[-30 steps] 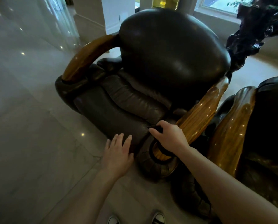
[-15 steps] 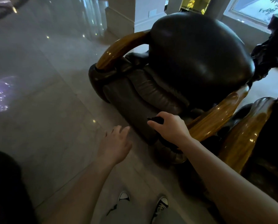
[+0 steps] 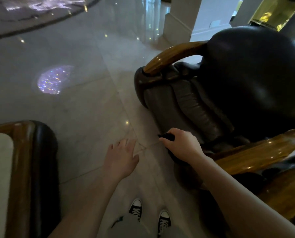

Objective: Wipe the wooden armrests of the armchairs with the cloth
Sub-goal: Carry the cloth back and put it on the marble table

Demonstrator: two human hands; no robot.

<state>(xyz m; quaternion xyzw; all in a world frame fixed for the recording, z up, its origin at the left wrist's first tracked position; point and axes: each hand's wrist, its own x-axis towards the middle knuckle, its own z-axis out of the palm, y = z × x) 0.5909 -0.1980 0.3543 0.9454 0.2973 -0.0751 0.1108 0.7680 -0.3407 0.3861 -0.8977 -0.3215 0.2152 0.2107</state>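
Note:
A dark leather armchair fills the right side, with two glossy wooden armrests: the far one curves at the top, the near one runs along the lower right. My right hand is shut on a dark cloth at the front end of the near armrest; most of the cloth is hidden under the hand. My left hand hovers open over the floor, left of the chair, touching nothing.
A second armchair's wooden armrest shows at the lower right. Another seat with a wooden frame and pale cushion stands at the lower left. Polished marble floor stretches ahead; a pillar rises behind. My shoes are below.
The view has swung left and back, so the armchair sits further right. My left hand has come off the seat front and hangs over the floor. My right hand stays on the cloth.

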